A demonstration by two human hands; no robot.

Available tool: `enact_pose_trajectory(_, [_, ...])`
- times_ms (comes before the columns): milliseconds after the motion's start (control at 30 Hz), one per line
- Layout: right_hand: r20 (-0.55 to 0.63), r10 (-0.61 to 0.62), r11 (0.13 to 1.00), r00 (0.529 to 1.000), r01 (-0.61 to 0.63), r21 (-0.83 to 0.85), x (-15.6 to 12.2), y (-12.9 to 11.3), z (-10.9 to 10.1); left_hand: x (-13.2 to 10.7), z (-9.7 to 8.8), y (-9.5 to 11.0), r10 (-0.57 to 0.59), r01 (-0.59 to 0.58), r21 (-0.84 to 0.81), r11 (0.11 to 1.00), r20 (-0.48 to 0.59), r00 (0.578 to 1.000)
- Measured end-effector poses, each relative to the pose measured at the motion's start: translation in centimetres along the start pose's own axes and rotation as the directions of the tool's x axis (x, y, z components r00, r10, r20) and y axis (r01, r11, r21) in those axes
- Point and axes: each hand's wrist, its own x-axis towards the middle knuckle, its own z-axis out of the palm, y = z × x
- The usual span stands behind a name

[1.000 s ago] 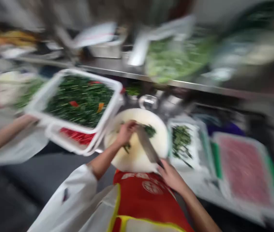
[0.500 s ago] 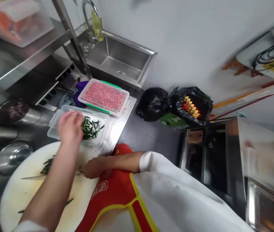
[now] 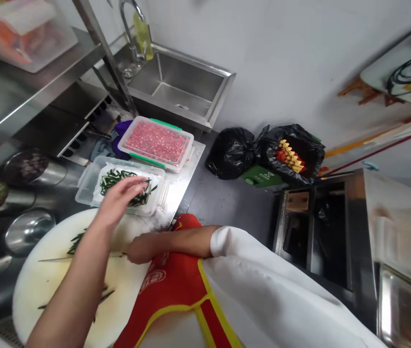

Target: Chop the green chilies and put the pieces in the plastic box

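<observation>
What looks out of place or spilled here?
Minor only: a few green strips lie scattered on the white cutting board, away from the clear tub under the left hand. On the floor, a black bag gapes open, red and yellow contents showing. Nothing looks damaged.

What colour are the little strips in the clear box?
Dark green. The head view shows the strips in the clear box best.

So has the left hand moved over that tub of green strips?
Yes. The left hand has drawn back across the tub toward the cutting board.
</observation>
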Motion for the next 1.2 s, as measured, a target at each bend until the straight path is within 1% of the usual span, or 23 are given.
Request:
enact_pose_trajectory(33, [0.063, -0.011, 0.997, 0.998, 0.016, -0.077, 0.1, 0.2, -0.1, -1.9, -2.7, -0.9, -0.020, 0.017, -0.020, 1.000, -0.123, 0.992])
enact_pose_trajectory(67, [0.119, -0.024, 0.987, 0.993, 0.043, -0.152, 0.1, 0.4, -0.3, -3.9, -5.3, -1.9, -0.030, 0.022, -0.032, 0.999, -0.272, 0.962])
enact_pose_trajectory(100, [0.157, -0.041, 0.975, 0.987, 0.074, -0.210, 0.0, 0.6, -0.5, -6.1, -7.8, -3.2, -0.035, 0.020, -0.040, 0.999, -0.440, 0.897])
enact_pose_trajectory(133, [0.170, -0.060, 0.966, 0.984, 0.100, -0.239, -0.3, 0.6, -0.6, -8.4, -10.1, -4.6, -0.036, 0.027, -0.024, 0.999, -0.604, 0.796])
enact_pose_trajectory(167, [0.158, -0.076, 0.960, 0.984, 0.116, -0.256, -0.7, 0.6, -0.5, -10.9, -12.0, -6.0, -0.047, 0.047, -0.020, 0.999, -0.723, 0.689])
enact_pose_trajectory(200, [0.154, -0.085, 0.955, 0.984, 0.125, -0.270, -1.2, 0.5, -0.3, -13.6, -13.6, -7.5, -0.052, 0.072, -0.014, 0.997, -0.824, 0.564])
enact_pose_trajectory(233, [0.121, -0.075, 0.951, 0.990, 0.108, -0.291, -1.8, 0.5, -0.1, -16.3, -14.6, -8.9, -0.097, 0.133, -0.043, 0.990, -0.898, 0.430])
enact_pose_trajectory(267, [0.038, -0.066, 0.947, 0.997, 0.074, -0.311, -2.3, 0.7, 0.0, -19.0, -15.2, -10.3, -0.155, 0.224, -0.082, 0.971, -0.931, 0.332])
enact_pose_trajectory(300, [0.072, -0.088, 0.938, 0.994, 0.107, -0.329, -2.5, 0.9, 0.1, -21.5, -15.4, -11.4, -0.188, 0.332, -0.099, 0.938, -0.951, 0.246])
enact_pose_trajectory(367, [0.189, -0.133, 0.918, 0.973, 0.192, -0.346, -1.9, 1.8, -0.1, -25.3, -15.4, -13.5, -0.225, 0.523, -0.077, 0.849, -0.948, 0.225])
enact_pose_trajectory(400, [0.182, -0.087, 0.933, 0.979, 0.144, -0.329, -1.1, 2.2, -0.2, -26.6, -15.3, -14.5, -0.238, 0.598, -0.056, 0.800, -0.944, 0.230])
enact_pose_trajectory(467, [0.217, 0.018, 0.958, 0.976, 0.045, -0.283, 0.3, 2.7, -0.4, -28.0, -14.9, -16.1, -0.254, 0.667, -0.038, 0.744, -0.939, 0.230])
enact_pose_trajectory(533, [0.264, 0.056, 0.961, 0.963, 0.020, -0.277, 0.9, 2.7, -0.5, -28.1, -13.8, -17.2, -0.239, 0.694, 0.016, 0.720, -0.933, 0.270])
enact_pose_trajectory(633, [0.310, 0.086, 0.956, 0.947, 0.009, -0.292, 0.7, 2.2, -0.8, -26.9, -11.3, -18.2, -0.293, 0.761, 0.086, 0.644, -0.891, 0.348])
enact_pose_trajectory(733, [0.327, 0.123, 0.947, 0.937, -0.013, -0.320, 0.8, 1.8, -1.3, -25.4, -9.9, -18.8, -0.386, 0.838, 0.118, 0.533, -0.847, 0.365])
enact_pose_trajectory(800, [0.336, 0.145, 0.942, 0.931, -0.026, -0.334, 1.1, 1.8, -1.5, -24.4, -9.8, -19.1, -0.374, 0.850, 0.149, 0.505, -0.850, 0.371])
enact_pose_trajectory(833, [0.341, 0.153, 0.942, 0.928, -0.033, -0.333, 1.3, 1.8, -1.5, -24.0, -10.0, -19.1, -0.344, 0.841, 0.179, 0.511, -0.854, 0.391])
enact_pose_trajectory(900, [0.349, 0.166, 0.949, 0.922, -0.052, -0.312, 1.4, 2.0, -1.6, -23.2, -10.4, -19.3, -0.270, 0.789, 0.273, 0.551, -0.836, 0.478])
enact_pose_trajectory(967, [0.358, 0.172, 0.958, 0.918, -0.072, -0.277, 1.4, 2.2, -1.8, -22.3, -10.6, -19.5, -0.186, 0.688, 0.399, 0.606, -0.770, 0.611])
enact_pose_trajectory(1033, [0.363, 0.177, 0.961, 0.915, -0.082, -0.263, 1.3, 2.0, -2.0, -21.4, -10.4, -19.9, -0.083, 0.528, 0.534, 0.660, -0.647, 0.758])
enact_pose_trajectory(1067, [0.364, 0.178, 0.959, 0.914, -0.078, -0.272, 1.2, 1.9, -2.1, -21.0, -10.2, -20.2, -0.025, 0.443, 0.587, 0.678, -0.584, 0.812])
enact_pose_trajectory(1133, [0.365, 0.173, 0.947, 0.915, -0.053, -0.317, 1.0, 1.5, -2.6, -20.4, -9.7, -21.0, 0.084, 0.303, 0.652, 0.695, -0.492, 0.867])
enact_pose_trajectory(1200, [0.365, 0.152, 0.929, 0.919, -0.007, -0.370, 0.6, 0.9, -3.2, -20.1, -9.4, -21.7, 0.165, 0.233, 0.678, 0.697, -0.468, 0.868])
